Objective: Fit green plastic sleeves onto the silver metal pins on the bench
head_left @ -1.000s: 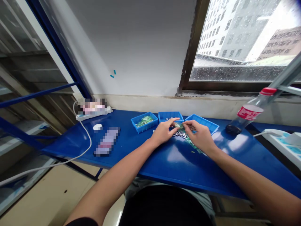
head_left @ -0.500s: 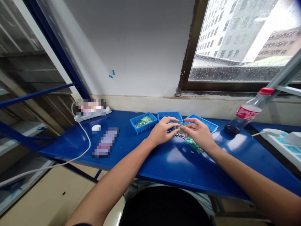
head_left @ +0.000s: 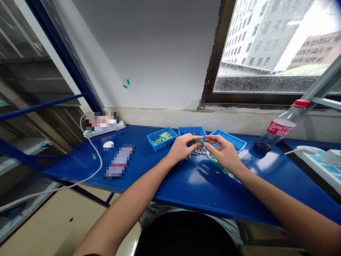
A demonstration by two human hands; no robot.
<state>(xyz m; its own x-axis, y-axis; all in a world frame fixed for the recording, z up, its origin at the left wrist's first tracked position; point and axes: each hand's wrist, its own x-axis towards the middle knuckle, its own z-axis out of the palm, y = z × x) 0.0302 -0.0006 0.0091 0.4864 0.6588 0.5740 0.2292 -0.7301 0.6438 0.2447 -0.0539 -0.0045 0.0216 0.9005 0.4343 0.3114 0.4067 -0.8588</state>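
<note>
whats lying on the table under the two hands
Slim metal pieces show between the left hand and right hand, with small green pieces partly behind the right. The hands cover part of that spot; anything more there is hidden.

Deep blue across the table (head_left: 197,192); lighter blue on trays (head_left: 166,144) along its back; green on pieces (head_left: 218,163), silver on pins (head_left: 199,152) near its middle; red-and-white on the label (head_left: 281,128) of a bottle (head_left: 288,113) at its right.

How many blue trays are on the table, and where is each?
3, in a row near the wall: the left tray with green pieces, the middle tray partly behind the left hand, the right tray partly behind the right hand. No others show.
</note>
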